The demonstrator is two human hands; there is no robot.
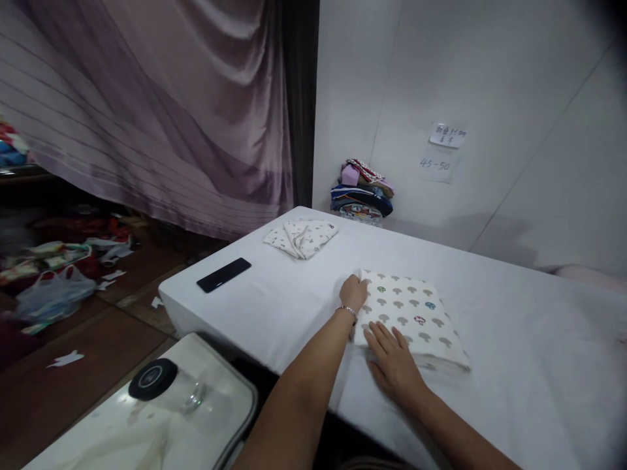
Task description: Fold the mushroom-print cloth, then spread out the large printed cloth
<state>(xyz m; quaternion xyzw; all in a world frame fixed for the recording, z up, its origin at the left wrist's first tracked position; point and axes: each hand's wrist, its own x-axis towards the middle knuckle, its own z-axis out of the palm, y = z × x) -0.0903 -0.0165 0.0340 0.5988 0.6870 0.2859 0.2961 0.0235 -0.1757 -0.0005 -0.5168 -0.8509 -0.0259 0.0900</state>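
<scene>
A white cloth (406, 307) with a grey mushroom print and a few coloured mushrooms lies folded into a thick, flat square on the white-covered table. My left hand (353, 295), a bracelet on its wrist, is closed at the cloth's far left edge, its fingertips partly hidden. On the near left corner of the same cloth rests my right hand (392, 359), palm down, fingers stretched out. Farther back lies a second folded white cloth (306, 238) with a small dark print, apart from both hands.
A black phone (224, 275) lies near the left edge of the table (274, 307). Against the wall stands a pile of folded clothes (362, 192). At the lower left, a clear jar with a black lid (153, 378) lies on a pale surface. Plastic bags (53, 294) sit on the floor.
</scene>
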